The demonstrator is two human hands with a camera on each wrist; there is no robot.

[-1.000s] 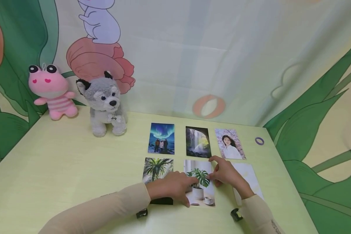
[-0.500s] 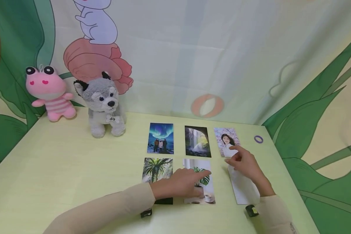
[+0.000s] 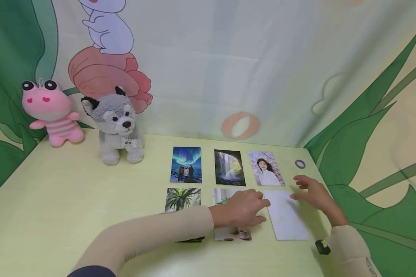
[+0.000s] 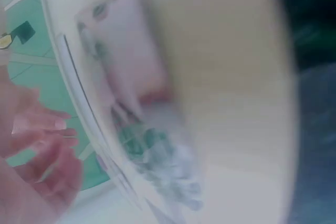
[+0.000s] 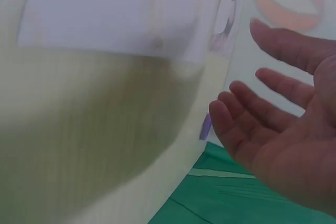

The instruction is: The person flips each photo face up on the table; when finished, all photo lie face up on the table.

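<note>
My left hand [image 3: 244,207] hovers over a photo of a potted plant [image 3: 230,234], covering most of it, its loosely bent fingertips near the left edge of a white card [image 3: 286,221]. Nothing is in its grasp. Off the card's right edge is my right hand [image 3: 313,194], fingers relaxed and apart; in the right wrist view its palm [image 5: 283,129] faces the camera beside the white card [image 5: 115,14]. A photo of a palm-like plant [image 3: 182,198] lies partly under my left sleeve. The left wrist view is blurred.
Behind lie an aurora photo [image 3: 186,165], a waterfall photo [image 3: 229,167] and a portrait photo [image 3: 267,177]. A purple ring [image 3: 300,164] lies at the back right. A plush husky [image 3: 116,129] and a pink plush frog [image 3: 52,113] stand at the back left, before a printed curtain [image 3: 180,69].
My right hand has left the potted plant photo and moved right, past the white card. My left hand has shifted right across that photo toward the card. The camera view has turned slightly right.
</note>
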